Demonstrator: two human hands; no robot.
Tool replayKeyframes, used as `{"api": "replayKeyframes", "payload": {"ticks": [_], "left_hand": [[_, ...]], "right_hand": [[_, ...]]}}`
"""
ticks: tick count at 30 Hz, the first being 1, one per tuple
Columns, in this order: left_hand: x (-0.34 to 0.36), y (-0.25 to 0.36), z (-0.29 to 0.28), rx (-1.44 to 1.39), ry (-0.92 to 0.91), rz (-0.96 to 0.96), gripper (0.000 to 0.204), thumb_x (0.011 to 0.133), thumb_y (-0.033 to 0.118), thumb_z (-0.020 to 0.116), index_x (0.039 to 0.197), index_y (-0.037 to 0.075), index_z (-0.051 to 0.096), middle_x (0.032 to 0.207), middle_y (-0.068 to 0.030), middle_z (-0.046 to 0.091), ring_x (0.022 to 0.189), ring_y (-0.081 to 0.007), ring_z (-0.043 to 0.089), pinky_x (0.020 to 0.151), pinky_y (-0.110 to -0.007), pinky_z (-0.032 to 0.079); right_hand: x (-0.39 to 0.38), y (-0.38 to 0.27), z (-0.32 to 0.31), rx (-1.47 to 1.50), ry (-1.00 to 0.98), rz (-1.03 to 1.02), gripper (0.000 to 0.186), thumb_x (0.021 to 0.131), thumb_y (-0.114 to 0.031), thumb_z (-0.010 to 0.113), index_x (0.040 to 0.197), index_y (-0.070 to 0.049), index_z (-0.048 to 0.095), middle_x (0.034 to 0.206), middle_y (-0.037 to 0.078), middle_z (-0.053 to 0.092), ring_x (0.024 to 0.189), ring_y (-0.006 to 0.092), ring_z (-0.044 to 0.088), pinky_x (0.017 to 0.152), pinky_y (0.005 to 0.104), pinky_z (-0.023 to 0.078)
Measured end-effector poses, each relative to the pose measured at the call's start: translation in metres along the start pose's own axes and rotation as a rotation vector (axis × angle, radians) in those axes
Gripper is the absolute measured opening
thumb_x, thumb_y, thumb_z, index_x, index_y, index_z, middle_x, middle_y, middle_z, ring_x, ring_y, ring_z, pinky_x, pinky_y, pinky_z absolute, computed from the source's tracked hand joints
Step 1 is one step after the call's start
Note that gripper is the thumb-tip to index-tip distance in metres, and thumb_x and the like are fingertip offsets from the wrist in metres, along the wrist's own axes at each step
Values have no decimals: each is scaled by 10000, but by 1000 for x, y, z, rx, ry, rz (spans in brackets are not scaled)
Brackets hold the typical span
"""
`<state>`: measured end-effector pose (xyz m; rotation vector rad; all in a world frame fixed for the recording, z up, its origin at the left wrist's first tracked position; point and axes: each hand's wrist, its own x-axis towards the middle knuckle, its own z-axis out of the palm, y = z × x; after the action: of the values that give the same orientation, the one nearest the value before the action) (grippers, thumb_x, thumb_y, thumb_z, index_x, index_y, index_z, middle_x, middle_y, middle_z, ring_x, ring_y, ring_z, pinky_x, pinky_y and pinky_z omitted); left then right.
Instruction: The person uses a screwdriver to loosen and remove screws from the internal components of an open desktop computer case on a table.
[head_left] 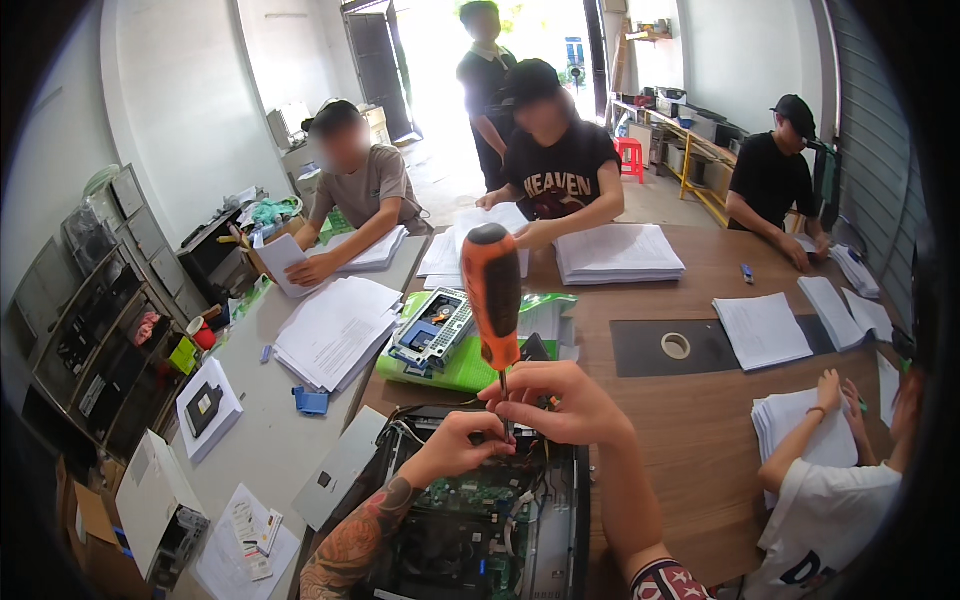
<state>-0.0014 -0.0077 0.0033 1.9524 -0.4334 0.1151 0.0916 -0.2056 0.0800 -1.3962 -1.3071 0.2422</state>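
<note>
An orange and black screwdriver [492, 295] stands almost upright, handle up, over an opened desktop computer case [575, 500]. My right hand [560, 402] closes its fingertips on the metal shaft just below the handle. Beside the shaft's lower end, my left hand [462, 446] is closed in a pinch; whatever is between its fingertips is too small to make out. Below my hands, a green circuit board [455, 502] and cables show inside the case. My left forearm covers part of the case's left side.
Beyond the case, a metal drive bracket [432, 325] rests on a green package [425, 372]. A silver panel [340, 470] leans at the case's left. Paper stacks [620, 255] and a tape roll [676, 346] lie on the tables. Several people handle papers around them.
</note>
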Motion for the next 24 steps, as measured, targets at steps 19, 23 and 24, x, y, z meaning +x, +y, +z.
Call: {"api": "replayKeyframes", "payload": {"ticks": [19,23,24], "left_hand": [[0,10,2,-66,-78,3,49,888,-68,627,914,-42,658,945,-112,725,918,-197,697,847,-334,552],[-1,9,-1,-35,-59,-1,29,883,-55,645,907,-41,653,929,-109,727,903,-208,699,829,-334,554],[0,6,0,-35,-49,-5,29,883,-55,645,907,-41,653,929,-109,727,903,-208,699,829,-334,554]], "right_hand": [[0,8,1,26,48,30,106,880,-52,731,931,23,676,942,86,717,796,110,662,646,246,528],[2,5,3,16,41,47,109,881,-61,732,880,22,661,956,96,732,781,104,654,639,248,522],[1,6,3,-4,48,59,112,880,-62,733,868,21,659,962,99,737,767,101,650,633,247,518]]}}
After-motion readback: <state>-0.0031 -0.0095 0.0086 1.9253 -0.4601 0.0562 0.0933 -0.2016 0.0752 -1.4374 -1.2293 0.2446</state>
